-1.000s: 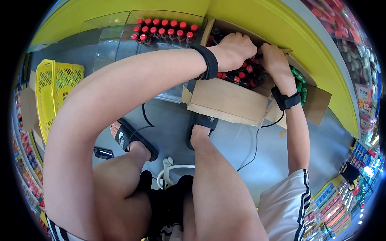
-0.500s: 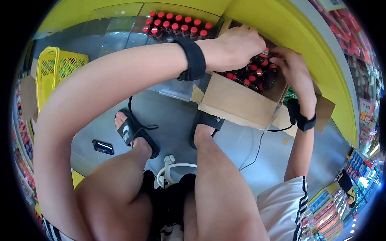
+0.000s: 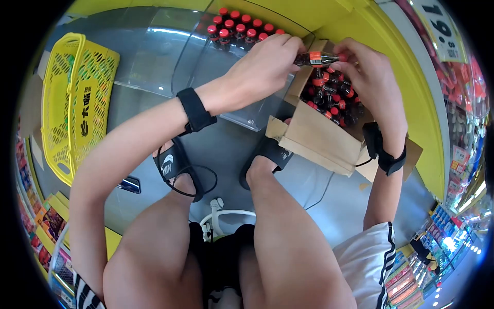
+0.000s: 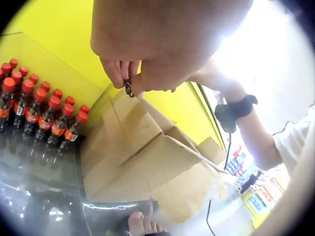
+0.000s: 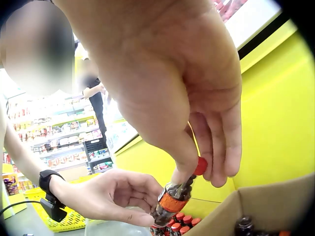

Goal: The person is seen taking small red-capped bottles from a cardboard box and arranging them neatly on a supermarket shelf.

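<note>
Head view. The yellow basket [image 3: 77, 98] bears black characters down its side, the first reading "大"; the rest are not legible. A price sign [image 3: 442, 26] at upper right shows "19." in large digits. The sandal [image 3: 167, 165] carries a white logo, unreadable. The bottle [image 3: 316, 59] has an orange label, its text too small to read. It lies sideways in the air above the far end of the open cardboard box [image 3: 324, 139], red cap toward the right hand [image 3: 368, 77] and base toward the left hand [image 3: 262, 62]. Both arms are extended forward, each with a black wristband [image 3: 195, 110]. Red-capped packed bottles [image 3: 332, 98] stand in the box. More shelf bottles [image 3: 242, 26] stand in rows behind a clear divider.

Left wrist view. The left hand [image 4: 162, 44] hangs palm down, its fingertips [image 4: 120, 73] bunched and pinching the base of the bottle [image 4: 129, 88]. The box flaps [image 4: 147, 157] lie below it, and the shelf bottles [image 4: 39, 108] show orange labels at left.

Right wrist view. The right hand [image 5: 182, 98] points downward, thumb and fingers closed on the red cap [image 5: 200, 166]. The bottle [image 5: 172, 199] slants down to the left hand [image 5: 118, 196], whose curled fingers hold its lower end. The label print is not legible.
</note>
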`<state>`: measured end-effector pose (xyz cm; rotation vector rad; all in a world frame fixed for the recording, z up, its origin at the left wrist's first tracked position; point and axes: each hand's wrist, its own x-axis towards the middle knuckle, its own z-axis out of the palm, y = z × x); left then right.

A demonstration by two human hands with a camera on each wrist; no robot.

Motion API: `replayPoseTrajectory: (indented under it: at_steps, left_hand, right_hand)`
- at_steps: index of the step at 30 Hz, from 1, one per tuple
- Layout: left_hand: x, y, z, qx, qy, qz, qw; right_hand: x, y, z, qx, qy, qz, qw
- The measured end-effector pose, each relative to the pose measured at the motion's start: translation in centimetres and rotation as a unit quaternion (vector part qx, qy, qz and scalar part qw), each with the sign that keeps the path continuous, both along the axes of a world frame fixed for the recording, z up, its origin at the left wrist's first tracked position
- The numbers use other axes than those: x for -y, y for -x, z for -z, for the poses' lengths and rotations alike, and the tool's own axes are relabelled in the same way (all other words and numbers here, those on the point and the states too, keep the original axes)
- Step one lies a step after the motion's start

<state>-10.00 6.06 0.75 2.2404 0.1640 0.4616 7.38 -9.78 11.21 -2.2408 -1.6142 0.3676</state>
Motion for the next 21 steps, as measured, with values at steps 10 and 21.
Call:
replayPoseTrajectory:
  at_steps: [10,21]
  left_hand:
    - [-2.0,4.0,3.3,0.044,0.113,-0.093,0.988]
    - [-5.0,6.3,7.1,-0.075,0.104,-0.166,0.978]
  right_hand:
    - [-7.4,5.2,-1.5,0.075,0.001,-0.119,0.990]
    - [-13.8,6.4,6.0,0.065,0.015,-0.179,0.982]
